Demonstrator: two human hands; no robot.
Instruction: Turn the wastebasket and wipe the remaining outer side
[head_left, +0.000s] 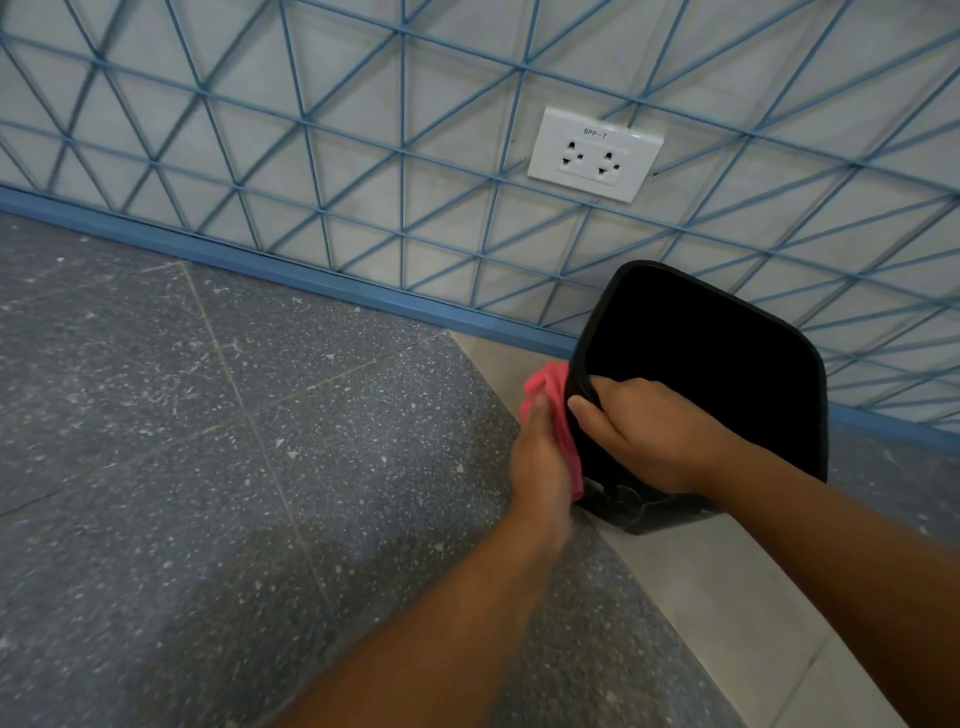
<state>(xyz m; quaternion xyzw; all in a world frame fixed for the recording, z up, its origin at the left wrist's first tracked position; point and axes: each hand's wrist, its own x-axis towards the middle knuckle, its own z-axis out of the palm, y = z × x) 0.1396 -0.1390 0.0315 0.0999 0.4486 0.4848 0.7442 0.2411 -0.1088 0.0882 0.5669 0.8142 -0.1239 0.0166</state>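
The black bin (696, 374) looked like matt, smooth plastic, the pink rag (551, 410) was soft, crumpled cloth, the floor (208, 415) showed speckled grey terrazzo with a dull sheen, and the white socket plate (595, 153) was glossy plastic.

Lighting: dim, even, diffuse; soft shadow on floor (311, 561). Wide-angle bending at edges. Left hand (540, 462) slightly motion-blurred; corners darkened.
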